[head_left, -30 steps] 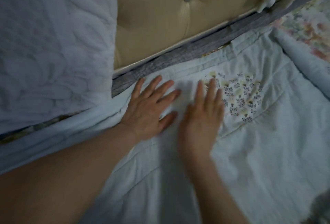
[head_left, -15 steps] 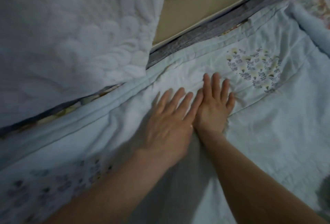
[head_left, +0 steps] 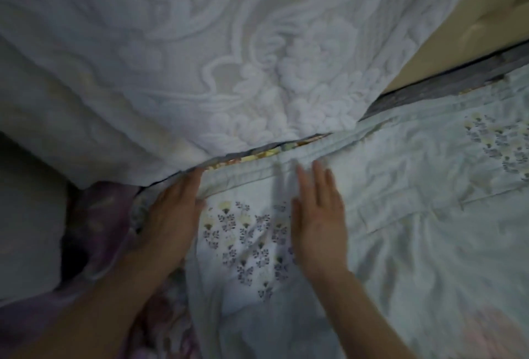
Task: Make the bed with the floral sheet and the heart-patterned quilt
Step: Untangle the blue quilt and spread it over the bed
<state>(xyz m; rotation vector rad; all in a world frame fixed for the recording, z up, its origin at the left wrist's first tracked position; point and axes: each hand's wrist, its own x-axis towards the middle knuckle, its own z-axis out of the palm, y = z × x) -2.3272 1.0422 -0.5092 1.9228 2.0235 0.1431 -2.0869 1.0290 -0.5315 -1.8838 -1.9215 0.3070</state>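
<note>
Bed head, dim: heart-patterned quilt (head_left: pixel 400 230) spread 3 to 6 o'clock, hem meeting floral sheet (head_left: pixel 264 154) below embossed white cover (head_left: pixel 200 58) at 12; left hand (head_left: pixel 174 215) and right hand (head_left: pixel 319 218) lie flat, fingers straight, grasping nothing, apparently smoothing that hem.

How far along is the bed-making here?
Done: the heart-patterned quilt lies spread up to the white embossed pillow, only a strip of floral sheet showing. In hand: the left hand rests at the quilt's top corner, the right hand flat beside it, likely smoothing. Left: creases near the hands, and the side edge looks rumpled.
</note>
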